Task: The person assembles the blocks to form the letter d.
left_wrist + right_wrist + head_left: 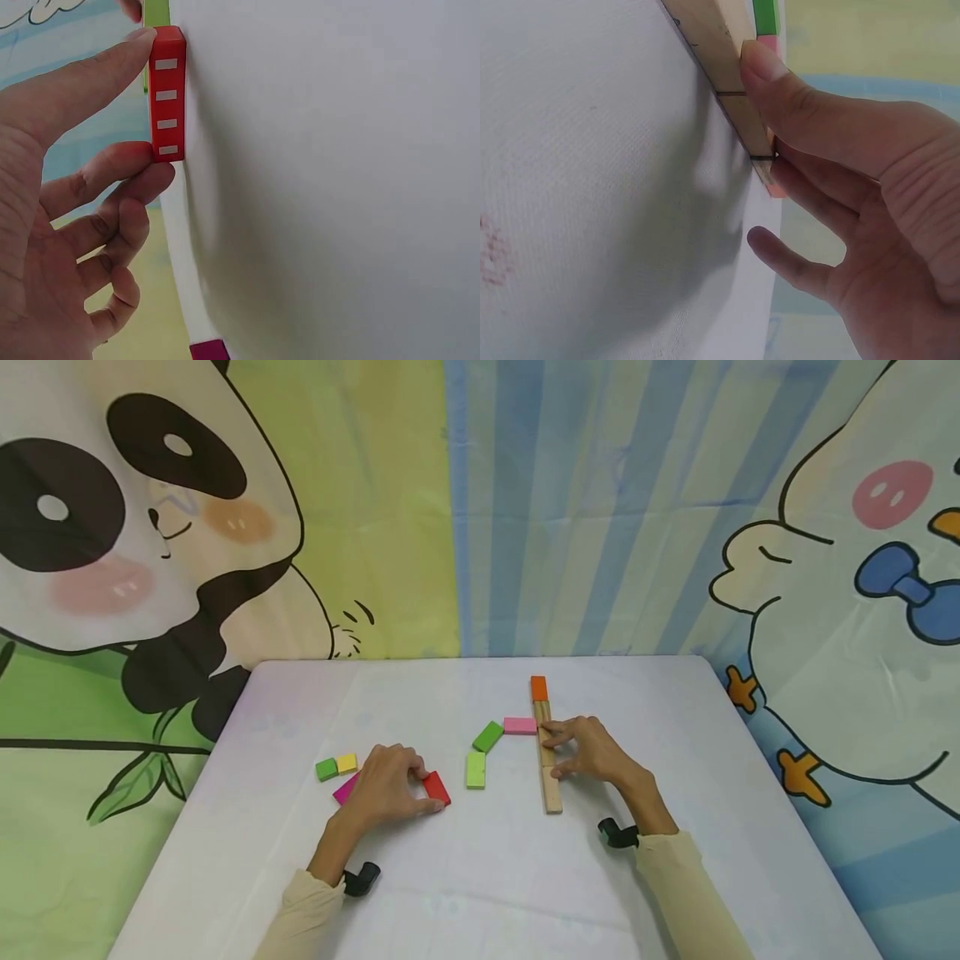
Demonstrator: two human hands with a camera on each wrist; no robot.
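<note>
My left hand (386,785) pinches a red block (437,788) between thumb and index finger, with white marks along its side in the left wrist view. Partly behind that hand lies a magenta block (346,788). My right hand (592,750) touches a straight row of plain wooden blocks (551,793), its fingertips and thumb spread along the row. Seams between these blocks show in the right wrist view. An orange block (538,688) stands at the row's far end. A pink block (519,727) meets its left side, followed by a green block (488,737) and a light green block (476,771).
A small green block (326,769) and a yellow block (347,763) lie together beyond the left hand. Everything stands on a white table (465,877). Behind it hangs a printed cloth (525,527) with cartoon animals. Each wrist wears a black camera.
</note>
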